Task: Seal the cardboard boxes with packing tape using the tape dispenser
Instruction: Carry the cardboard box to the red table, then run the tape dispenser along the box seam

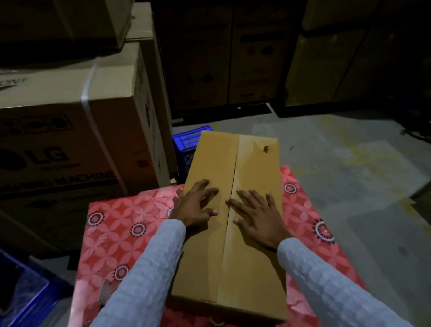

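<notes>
Dim storeroom, concrete floor (360, 171), stacked cartons all round. Under the hands a low bench (126, 246) covered in a red patterned cloth carries the cardboard box (248, 255), long and narrow, running away from the person, its far end overhanging past the cloth's edge.

Both hands lie flat on the box top, fingers spread and straight, holding nothing. Left hand (194, 207) presses the left flap, right hand (260, 219) the right flap, fingertips either side of the centre seam (234, 177). The flaps meet closed; no tape visible on the seam as far as I can tell.

Handling, as judgement: plain corrugated card, stiff at the edges but flaps will spring up if released, so press near the seam while taping. Weight unknown; it sits steady. Surface is dry and matt, tape should grip. Small dark mark (266, 149) on the right flap beyond the right hand, unclear whether a tear or dirt. Best hold: one palm kept on the flaps, or the long side walls to turn it.

No tape dispenser in view; it must be fetched.

Around: big LG washing-machine carton (50, 146) with a white strap left of and beyond the left hand, blue crate (188, 142) just past the box's far end, another blue crate (12, 294) on the floor far left. Dark cartons beyond. Nothing blocks the seam.
</notes>
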The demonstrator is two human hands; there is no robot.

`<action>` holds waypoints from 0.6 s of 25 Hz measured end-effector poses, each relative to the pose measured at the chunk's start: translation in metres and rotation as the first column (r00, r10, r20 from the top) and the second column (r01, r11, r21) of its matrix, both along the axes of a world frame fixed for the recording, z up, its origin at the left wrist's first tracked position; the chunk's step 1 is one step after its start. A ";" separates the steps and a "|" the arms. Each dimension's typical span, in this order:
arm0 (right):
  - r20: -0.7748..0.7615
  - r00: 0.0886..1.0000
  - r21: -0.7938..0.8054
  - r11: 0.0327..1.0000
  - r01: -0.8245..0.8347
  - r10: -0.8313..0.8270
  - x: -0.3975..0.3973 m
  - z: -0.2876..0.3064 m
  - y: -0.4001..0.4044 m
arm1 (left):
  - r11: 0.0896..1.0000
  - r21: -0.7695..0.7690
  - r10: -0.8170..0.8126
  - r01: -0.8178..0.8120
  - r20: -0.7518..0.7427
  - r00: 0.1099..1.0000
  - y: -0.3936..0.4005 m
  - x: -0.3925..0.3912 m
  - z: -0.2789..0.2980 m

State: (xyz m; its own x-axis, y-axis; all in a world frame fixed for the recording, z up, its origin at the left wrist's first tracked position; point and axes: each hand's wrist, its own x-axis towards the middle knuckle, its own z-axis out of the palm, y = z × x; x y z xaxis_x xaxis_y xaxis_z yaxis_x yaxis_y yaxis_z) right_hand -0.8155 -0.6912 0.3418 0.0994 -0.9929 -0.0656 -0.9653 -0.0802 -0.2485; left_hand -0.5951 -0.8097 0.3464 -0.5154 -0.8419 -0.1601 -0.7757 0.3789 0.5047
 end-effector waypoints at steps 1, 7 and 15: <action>0.019 0.999 -0.012 0.999 0.031 -0.031 0.004 -0.001 0.002 | 1.000 0.000 -0.017 0.017 -0.013 1.000 -0.003 0.000 0.001; 0.078 0.980 -0.008 0.983 0.186 -0.185 0.022 -0.002 -0.001 | 0.990 -0.127 -0.046 0.054 0.068 0.997 -0.023 -0.017 0.017; 0.033 0.961 -0.062 0.961 -0.271 0.273 -0.038 -0.001 -0.051 | 0.805 -0.240 0.583 -0.543 0.154 0.797 0.125 -0.033 0.009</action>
State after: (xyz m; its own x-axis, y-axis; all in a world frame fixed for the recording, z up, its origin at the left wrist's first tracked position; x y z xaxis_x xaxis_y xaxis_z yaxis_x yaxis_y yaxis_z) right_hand -0.8539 -0.7418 0.3404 0.3678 -0.9299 -0.0010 -0.8943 -0.3534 -0.2745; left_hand -0.6282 -0.6843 0.3553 0.0880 -0.9957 -0.0302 -0.9574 -0.0929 0.2734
